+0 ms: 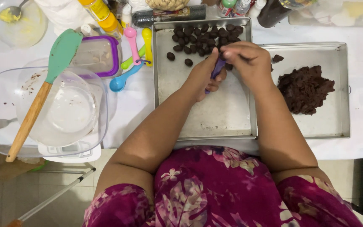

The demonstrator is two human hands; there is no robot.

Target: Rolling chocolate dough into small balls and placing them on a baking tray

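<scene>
- Head view: the left hand (pixel 204 77) was closed around a purple measuring spoon (pixel 217 68) over the left baking tray (pixel 198 113), its grip pinching the handle between thumb and fingers.
- The right hand (pixel 248 63) met the left hand at the spoon's top end, fingertips (pixel 228 54) pressed together there; whether they held dough could not be told.
- Both hands hovered just in front of a cluster of small dark dough balls (pixel 202 38) lying in the far part of the left baking tray, with two balls apart from the cluster toward the tray's left side.
- Right of the left baking tray, touching it edge to edge, stood a second baking tray (pixel 337 113) with a heap of dark chocolate dough (pixel 305 89) and one small lump (pixel 277 58) near its far left corner.
- Left of the left baking tray lay a bunch of pink, yellow, green and blue measuring spoons (pixel 133 56) on the white worktop (pixel 135 105).
- Further left of that tray sat a clear glass bowl (pixel 64 109) on a white kitchen scale (pixel 70 151), a green spatula with a wooden handle (pixel 43 92) resting across it.
- A purple-rimmed plastic box (pixel 97 54) stood behind the bowl, left of the tray.
- The person wore a magenta floral garment (pixel 215 189).
</scene>
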